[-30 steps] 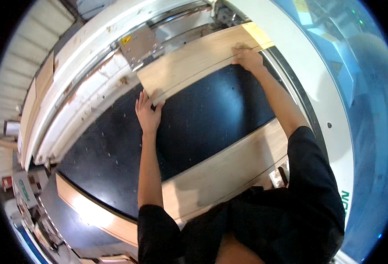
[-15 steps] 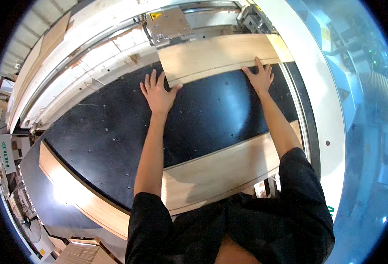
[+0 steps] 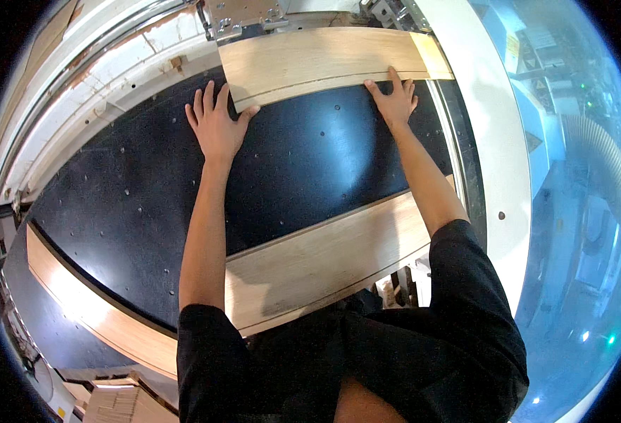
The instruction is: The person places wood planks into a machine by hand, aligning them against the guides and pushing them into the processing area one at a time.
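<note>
A pale wooden board (image 3: pixel 310 62) lies at the far side of the black machine table (image 3: pixel 289 151), partly beneath the machine's metal head. My left hand (image 3: pixel 217 127) is at its near left corner, fingers spread, thumb along the board's near edge and the other fingers beyond its left end. Near the board's right part, my right hand (image 3: pixel 395 102) has its fingers apart, with the index finger on the board and the thumb at its near edge. A second wooden board (image 3: pixel 324 257) lies along the table's near edge, under my forearms and close to my body.
Another narrow board (image 3: pixel 99 303) lies at the near left. The metal machine head (image 3: pixel 243 15) stands at the far side, beside a white rail (image 3: pixel 106 63). To the right are a white machine frame (image 3: pixel 497 176) and a translucent blue cover (image 3: pixel 578 233). Cardboard (image 3: pixel 116 402) sits at lower left.
The whole view has shifted, so the boards and table appear farther left and mostly higher. Both hands keep their places at the far board, with little change in finger pose.
</note>
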The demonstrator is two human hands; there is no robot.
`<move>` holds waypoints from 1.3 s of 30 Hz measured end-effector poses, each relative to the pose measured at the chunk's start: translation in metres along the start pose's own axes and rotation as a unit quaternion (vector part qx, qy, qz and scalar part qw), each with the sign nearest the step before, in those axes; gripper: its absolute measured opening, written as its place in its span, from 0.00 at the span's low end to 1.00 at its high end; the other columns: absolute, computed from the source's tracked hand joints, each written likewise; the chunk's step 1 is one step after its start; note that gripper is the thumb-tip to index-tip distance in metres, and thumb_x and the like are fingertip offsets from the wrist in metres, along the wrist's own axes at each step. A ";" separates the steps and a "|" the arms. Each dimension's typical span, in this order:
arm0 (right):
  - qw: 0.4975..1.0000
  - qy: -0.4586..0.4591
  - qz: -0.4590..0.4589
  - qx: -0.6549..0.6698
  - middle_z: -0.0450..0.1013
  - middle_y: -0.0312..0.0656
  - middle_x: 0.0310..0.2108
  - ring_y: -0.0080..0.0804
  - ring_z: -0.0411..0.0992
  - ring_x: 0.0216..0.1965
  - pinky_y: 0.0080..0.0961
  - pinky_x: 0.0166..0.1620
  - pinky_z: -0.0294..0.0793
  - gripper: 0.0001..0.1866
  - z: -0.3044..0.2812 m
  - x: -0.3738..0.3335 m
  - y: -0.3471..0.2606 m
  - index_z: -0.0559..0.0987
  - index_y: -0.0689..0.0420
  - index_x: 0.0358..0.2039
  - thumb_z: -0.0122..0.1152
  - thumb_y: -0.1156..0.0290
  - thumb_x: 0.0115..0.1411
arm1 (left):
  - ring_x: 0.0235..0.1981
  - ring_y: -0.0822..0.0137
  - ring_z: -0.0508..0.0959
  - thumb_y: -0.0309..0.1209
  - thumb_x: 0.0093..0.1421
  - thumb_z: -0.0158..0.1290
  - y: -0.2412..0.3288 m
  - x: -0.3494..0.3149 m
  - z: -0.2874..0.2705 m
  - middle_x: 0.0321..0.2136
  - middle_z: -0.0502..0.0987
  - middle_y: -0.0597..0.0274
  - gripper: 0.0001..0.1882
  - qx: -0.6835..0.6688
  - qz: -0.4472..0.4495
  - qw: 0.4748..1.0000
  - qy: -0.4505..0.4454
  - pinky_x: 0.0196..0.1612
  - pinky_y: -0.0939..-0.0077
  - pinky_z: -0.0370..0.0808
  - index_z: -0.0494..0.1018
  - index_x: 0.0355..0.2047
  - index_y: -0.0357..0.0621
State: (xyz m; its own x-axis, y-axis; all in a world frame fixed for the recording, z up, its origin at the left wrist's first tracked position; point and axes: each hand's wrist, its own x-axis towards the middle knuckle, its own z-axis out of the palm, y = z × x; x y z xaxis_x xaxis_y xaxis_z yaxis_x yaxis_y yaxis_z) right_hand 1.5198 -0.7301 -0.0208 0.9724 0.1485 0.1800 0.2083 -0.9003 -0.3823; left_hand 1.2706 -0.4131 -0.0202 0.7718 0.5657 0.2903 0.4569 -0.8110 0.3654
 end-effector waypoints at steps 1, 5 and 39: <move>1.000 -0.004 -0.002 0.001 0.45 0.69 0.74 0.61 0.39 0.78 0.59 0.74 0.33 0.56 -0.002 -0.001 0.000 0.66 0.36 0.72 0.59 0.18 0.47 | 0.74 0.46 0.54 0.64 0.56 0.62 0.000 -0.002 0.002 0.71 0.62 0.51 0.45 0.002 0.000 1.000 0.002 0.75 0.38 0.43 0.70 0.66 0.50; 1.000 -0.006 -0.004 -0.011 0.46 0.70 0.74 0.62 0.39 0.77 0.61 0.74 0.34 0.56 -0.003 0.001 0.001 0.65 0.36 0.72 0.59 0.18 0.48 | 0.74 0.45 0.56 0.65 0.57 0.61 -0.001 -0.002 0.004 0.70 0.62 0.49 0.45 0.001 0.010 1.000 0.016 0.75 0.36 0.44 0.70 0.66 0.50; 0.982 0.185 0.019 0.042 0.55 0.69 0.70 0.65 0.45 0.74 0.65 0.73 0.33 0.53 0.027 -0.003 0.017 0.77 0.38 0.64 0.67 0.23 0.40 | 0.47 0.45 0.79 0.53 0.60 0.64 -0.020 0.026 0.023 0.46 0.78 0.49 0.33 0.070 0.138 0.988 0.018 0.49 0.51 0.75 0.73 0.50 0.36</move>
State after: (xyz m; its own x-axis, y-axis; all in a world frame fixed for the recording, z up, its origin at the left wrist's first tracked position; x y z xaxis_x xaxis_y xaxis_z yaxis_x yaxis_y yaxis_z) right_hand 1.5238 -0.7346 -0.0526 0.8782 -0.0568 0.4749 0.1963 -0.8627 -0.4661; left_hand 1.2919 -0.3863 -0.0406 0.8605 0.3237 0.3935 0.2904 -0.9461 0.1434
